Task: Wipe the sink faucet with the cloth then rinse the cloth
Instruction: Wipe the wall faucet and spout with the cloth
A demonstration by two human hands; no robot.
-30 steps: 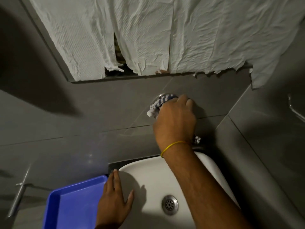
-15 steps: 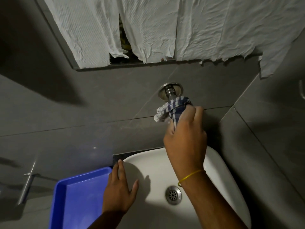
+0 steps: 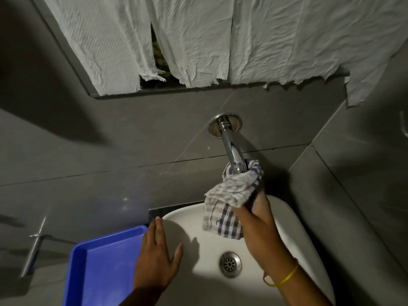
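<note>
A chrome faucet point(image 3: 229, 142) sticks out of the grey tiled wall above a white sink point(image 3: 295, 235). My right hand point(image 3: 258, 226) grips a blue-and-white checked cloth point(image 3: 229, 202), which is wrapped around the faucet's outer end and hides the spout tip. Part of the cloth hangs down over the basin. The faucet's wall flange and upper pipe are bare. My left hand point(image 3: 156, 259) lies flat with fingers spread on the sink's left rim, holding nothing.
A blue plastic tray point(image 3: 99, 261) sits left of the sink, touching my left hand's side. The sink drain point(image 3: 230, 264) is below the cloth. White crumpled paper point(image 3: 220, 40) covers the mirror above. A metal bar point(image 3: 33, 250) is fixed at far left.
My right hand slid the cloth from the wall flange down along the pipe to the faucet's outer end, baring the flange and upper pipe. My left hand stayed on the sink rim.
</note>
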